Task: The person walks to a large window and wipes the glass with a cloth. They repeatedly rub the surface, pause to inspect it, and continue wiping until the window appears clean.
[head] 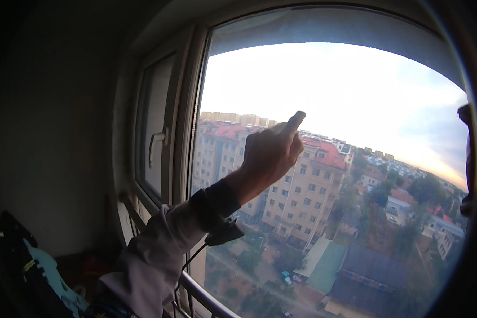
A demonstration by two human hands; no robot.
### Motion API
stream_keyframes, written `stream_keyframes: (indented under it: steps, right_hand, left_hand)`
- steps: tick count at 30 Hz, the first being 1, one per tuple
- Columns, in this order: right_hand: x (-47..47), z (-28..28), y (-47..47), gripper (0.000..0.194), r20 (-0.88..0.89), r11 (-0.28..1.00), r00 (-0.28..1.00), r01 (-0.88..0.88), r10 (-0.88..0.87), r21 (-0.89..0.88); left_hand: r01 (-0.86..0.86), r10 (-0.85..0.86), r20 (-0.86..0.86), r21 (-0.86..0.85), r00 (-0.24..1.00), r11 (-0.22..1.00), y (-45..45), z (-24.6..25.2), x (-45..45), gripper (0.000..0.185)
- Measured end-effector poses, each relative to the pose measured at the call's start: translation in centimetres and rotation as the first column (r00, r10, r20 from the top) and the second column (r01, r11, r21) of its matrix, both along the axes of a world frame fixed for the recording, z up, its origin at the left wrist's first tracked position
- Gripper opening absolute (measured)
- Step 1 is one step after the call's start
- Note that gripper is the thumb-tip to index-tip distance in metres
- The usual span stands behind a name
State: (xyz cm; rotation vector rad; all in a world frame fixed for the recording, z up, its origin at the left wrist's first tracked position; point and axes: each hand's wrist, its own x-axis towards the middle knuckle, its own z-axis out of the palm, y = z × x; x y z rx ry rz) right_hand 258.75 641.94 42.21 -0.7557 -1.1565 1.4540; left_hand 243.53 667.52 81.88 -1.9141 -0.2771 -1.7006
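My left hand [271, 149] is raised before a large window pane [381, 222], its back towards me. One finger is stretched up and to the right, and the others are curled. I see nothing held in it, though the palm side is hidden. Whether the fingertip touches the glass I cannot tell. A black band [222, 198] circles the wrist, below a grey sleeve [155, 254]. Under the wrist hangs a small dark device [224, 232] with a black cable [192, 258]. My right hand is out of view.
Left of the pane is a narrow window sash [177, 119] with a lever handle [157, 141]. A metal rail [208, 296] runs below. A dark and turquoise object [49, 266] stands lower left. An unclear dark shape [466, 115] shows at the right rim. Apartment buildings [298, 194] stand outside.
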Motion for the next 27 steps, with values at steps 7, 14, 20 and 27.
stream_keyframes:
  steps: [7,14,20,27]
  right_hand:
    - [-0.09,0.31,-0.09,0.051,0.028,1.0,1.0,0.007,-0.008,0.021]
    - [-0.18,0.12,0.11,0.052,0.0,1.0,1.0,0.009,-0.009,0.011]
    - [-0.12,-0.08,0.39,0.054,0.002,1.0,1.0,0.006,-0.006,0.025]
    - [-0.3,0.15,0.45,0.054,-0.025,1.0,1.0,-0.003,0.003,0.029]
  left_hand:
    - [-0.006,0.006,-0.015,-0.046,1.0,0.999,0.11,-0.2,-0.23,0.045]
    - [-0.054,0.051,-0.048,-0.059,0.998,0.997,-0.01,-0.17,-0.5,0.047]
    - [-0.034,0.024,-0.111,-0.087,0.994,0.996,-0.16,0.06,-0.45,0.046]
    - [-0.051,0.031,-0.103,-0.198,0.994,0.979,-0.2,-0.16,-0.62,0.045]
